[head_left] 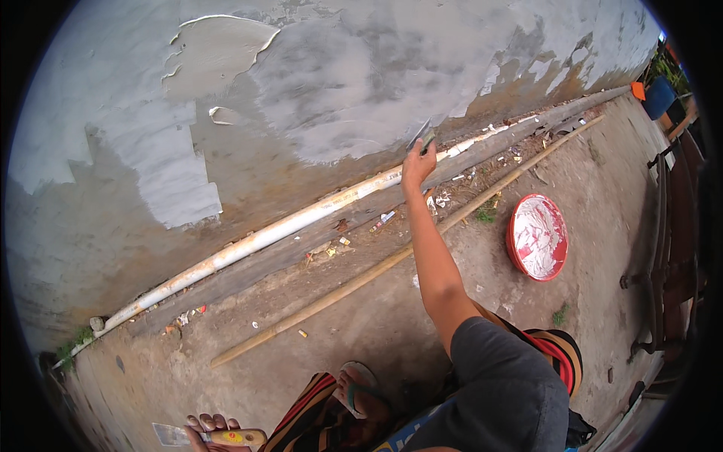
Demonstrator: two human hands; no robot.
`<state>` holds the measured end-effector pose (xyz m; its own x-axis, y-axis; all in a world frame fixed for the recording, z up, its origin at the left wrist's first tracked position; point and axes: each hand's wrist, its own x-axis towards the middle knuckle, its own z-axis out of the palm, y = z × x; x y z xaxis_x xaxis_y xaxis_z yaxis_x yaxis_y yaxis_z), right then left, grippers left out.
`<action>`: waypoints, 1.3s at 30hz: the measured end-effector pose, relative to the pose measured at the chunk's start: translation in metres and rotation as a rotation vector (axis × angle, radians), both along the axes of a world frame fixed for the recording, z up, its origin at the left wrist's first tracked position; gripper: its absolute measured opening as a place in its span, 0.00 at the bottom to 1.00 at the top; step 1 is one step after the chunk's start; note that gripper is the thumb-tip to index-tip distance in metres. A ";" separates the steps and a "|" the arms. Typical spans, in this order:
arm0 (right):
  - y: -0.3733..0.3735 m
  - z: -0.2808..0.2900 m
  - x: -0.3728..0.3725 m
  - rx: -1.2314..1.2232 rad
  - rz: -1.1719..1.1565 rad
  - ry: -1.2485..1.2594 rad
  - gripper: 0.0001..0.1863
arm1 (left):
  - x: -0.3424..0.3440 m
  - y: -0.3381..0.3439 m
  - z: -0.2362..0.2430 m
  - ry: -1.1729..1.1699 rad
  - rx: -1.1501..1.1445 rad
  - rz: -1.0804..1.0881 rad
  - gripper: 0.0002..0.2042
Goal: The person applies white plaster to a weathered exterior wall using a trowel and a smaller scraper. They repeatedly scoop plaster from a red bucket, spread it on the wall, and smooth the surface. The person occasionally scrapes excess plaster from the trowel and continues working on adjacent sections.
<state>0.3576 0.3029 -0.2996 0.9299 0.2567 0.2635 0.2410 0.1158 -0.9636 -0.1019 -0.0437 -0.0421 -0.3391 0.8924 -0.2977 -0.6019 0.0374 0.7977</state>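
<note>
My right hand (416, 167) is stretched out to the foot of a grey wall (248, 143), closed around a putty knife (423, 135). Its blade is at the wall's lower part, just above a white pipe; whether it touches cannot be told. Pale filler (222, 53) is spread in patches over the wall, with a thick ridge-edged smear at upper left. Down at the lower left, my left hand (205, 424) grips another putty knife (239, 437), wooden-handled with a wide flat blade pointing left. The lower part of that hand is cut off by the picture's edge.
A red basin (512, 245) smeared with white paste stands on the ground to the right. The white pipe (301, 215) runs along the wall's foot, and a long wooden pole (331, 301) lies parallel to it. Litter is scattered between them. A dark bench (659, 264) stands far right.
</note>
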 end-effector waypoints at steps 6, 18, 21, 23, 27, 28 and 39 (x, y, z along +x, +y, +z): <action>-0.009 0.040 -0.127 0.144 0.219 -0.191 0.28 | -0.002 -0.004 0.002 0.003 0.010 0.009 0.12; -0.042 -0.003 -0.160 0.035 0.587 -0.871 0.32 | -0.016 -0.013 0.002 -0.033 -0.024 0.070 0.12; -0.044 0.025 -0.133 0.116 0.202 -0.384 0.19 | -0.020 -0.016 0.000 -0.070 0.003 0.047 0.12; -0.025 0.029 -0.109 0.111 0.081 0.162 0.19 | -0.023 -0.017 -0.002 -0.082 0.022 0.037 0.12; 0.005 0.047 -0.093 0.143 0.057 0.246 0.21 | -0.029 -0.019 0.000 -0.079 0.016 0.043 0.12; 0.011 0.053 -0.097 0.153 0.038 0.194 0.21 | -0.031 -0.020 -0.001 -0.080 0.029 0.047 0.12; -0.028 0.102 -0.243 0.070 0.432 -0.775 0.31 | -0.038 -0.028 0.000 -0.116 0.044 0.056 0.13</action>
